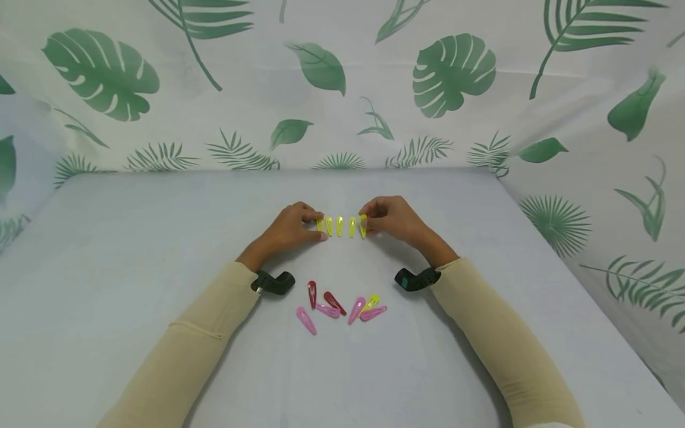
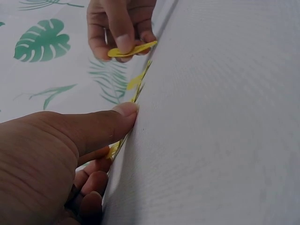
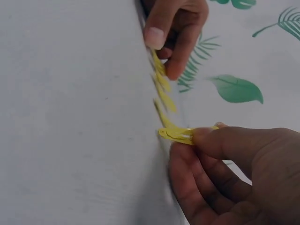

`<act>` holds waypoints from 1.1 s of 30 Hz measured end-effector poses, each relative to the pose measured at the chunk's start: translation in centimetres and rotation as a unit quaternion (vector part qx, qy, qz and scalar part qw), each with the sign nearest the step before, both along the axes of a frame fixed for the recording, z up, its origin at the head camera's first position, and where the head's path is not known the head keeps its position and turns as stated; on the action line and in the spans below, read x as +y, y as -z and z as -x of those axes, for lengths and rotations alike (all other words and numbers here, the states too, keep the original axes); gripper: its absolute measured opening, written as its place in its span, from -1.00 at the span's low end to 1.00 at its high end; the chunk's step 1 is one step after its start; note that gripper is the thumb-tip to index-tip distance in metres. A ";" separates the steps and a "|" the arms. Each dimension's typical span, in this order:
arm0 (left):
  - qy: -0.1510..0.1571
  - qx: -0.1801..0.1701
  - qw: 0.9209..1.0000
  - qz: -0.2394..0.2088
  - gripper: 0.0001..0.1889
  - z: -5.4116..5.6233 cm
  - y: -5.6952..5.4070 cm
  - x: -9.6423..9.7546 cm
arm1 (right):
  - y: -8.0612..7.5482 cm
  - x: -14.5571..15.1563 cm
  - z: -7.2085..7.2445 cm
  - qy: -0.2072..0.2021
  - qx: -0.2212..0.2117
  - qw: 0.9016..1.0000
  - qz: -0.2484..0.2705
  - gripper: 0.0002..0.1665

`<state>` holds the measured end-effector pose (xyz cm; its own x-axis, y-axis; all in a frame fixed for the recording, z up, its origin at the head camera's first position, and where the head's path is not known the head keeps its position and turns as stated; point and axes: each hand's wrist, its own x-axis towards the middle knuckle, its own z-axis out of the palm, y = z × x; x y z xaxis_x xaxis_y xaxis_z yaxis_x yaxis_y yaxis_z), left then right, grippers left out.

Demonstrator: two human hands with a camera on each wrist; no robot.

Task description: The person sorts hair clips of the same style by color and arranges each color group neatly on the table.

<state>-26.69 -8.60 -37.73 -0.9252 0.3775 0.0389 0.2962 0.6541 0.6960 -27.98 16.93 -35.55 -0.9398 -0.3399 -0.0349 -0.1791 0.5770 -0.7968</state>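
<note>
Several yellow snap hair clips stand side by side in a row across the table, among them a middle clip (image 1: 339,226). At the row's right end my right hand (image 1: 395,221) pinches a yellow hair clip (image 3: 177,135) between thumb and fingers, tilted up in the right wrist view. My left hand (image 1: 291,229) is at the left end, its thumb and fingers around the ends of the leftmost yellow hair clip (image 1: 320,224), partly covered by the fingers. In the left wrist view, the left thumb (image 2: 105,125) hides part of the row.
Closer to me lie two red hair clips, one upright (image 1: 312,295) and one slanted (image 1: 335,303), several pink clips (image 1: 306,320) and a yellow clip (image 1: 370,304) partly under pink ones. A white table (image 1: 134,267) meets a leaf-patterned cloth (image 1: 342,131) behind.
</note>
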 end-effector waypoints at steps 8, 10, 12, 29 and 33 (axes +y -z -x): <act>-0.003 0.000 1.000 0.007 -0.44 0.1 -0.2 0.0 | 0.6 -0.4 0.1 0.014 0.060 0.997 -0.050 -0.79; -0.004 -0.002 1.000 0.005 -0.45 0.2 0.0 0.0 | 0.7 -0.5 0.1 0.024 0.061 0.996 -0.057 -0.78; -0.004 -0.005 1.000 0.002 -0.44 0.3 0.2 0.1 | 0.8 -0.6 0.1 0.033 0.057 0.996 -0.066 -0.78; -0.005 -0.008 1.000 -0.001 -0.43 0.1 0.1 0.1 | 0.4 -0.3 -0.3 0.031 0.023 0.997 -0.074 -0.70; -0.007 -0.004 1.000 0.003 -0.44 0.1 0.0 0.1 | 0.2 -0.1 -0.7 0.027 0.013 0.998 -0.054 -0.71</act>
<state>-26.77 -8.51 -37.77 -0.9309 0.3641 0.0290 0.2809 0.6628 0.6941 -27.23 16.86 -35.76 -0.9580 -0.2834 -0.0429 -0.1653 0.6685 -0.7251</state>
